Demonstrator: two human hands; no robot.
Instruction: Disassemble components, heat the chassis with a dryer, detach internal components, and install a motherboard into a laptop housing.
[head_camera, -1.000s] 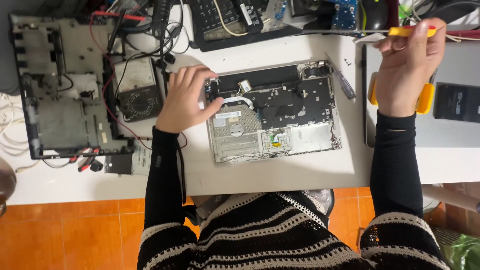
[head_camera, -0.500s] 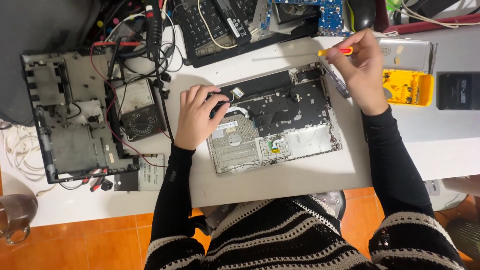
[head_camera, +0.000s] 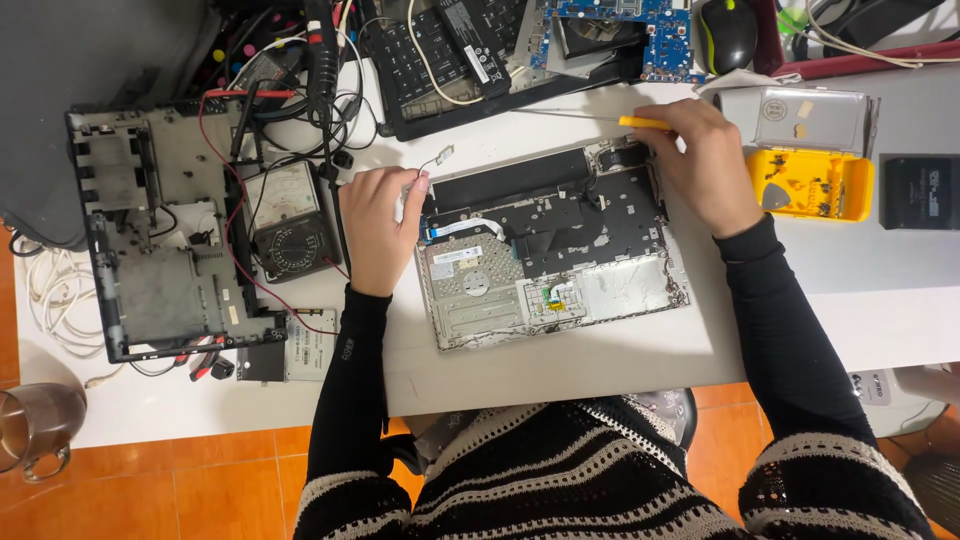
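1. The opened laptop base lies on the white table straight in front of the person, underside up, its bottom cover already off. The dark inner panel, the silver perforated metal plate and a flat ribbon cable are all exposed.
2. The long bay along the far edge of the laptop base looks empty, so I judge some parts are already out. The panel, plate and cable are still in place, so much remains inside.
3. The left hand rests at the left edge of the laptop base, fingers curled and pinching the end of a thin pale wire that ends in a small tab.
4. The right hand sits over the far right corner of the laptop base, closed around a screwdriver with a yellow handle and a slim steel shaft pointing left.
5. Right of the laptop base stands an open yellow plastic bit case, with a matte black box beyond it.
6. Left of the laptop base lie an analogue meter with red leads and a grey plastic chassis shell, ribbed and hollow.
7. Beyond the laptop base are a black keyboard and a blue circuit board.
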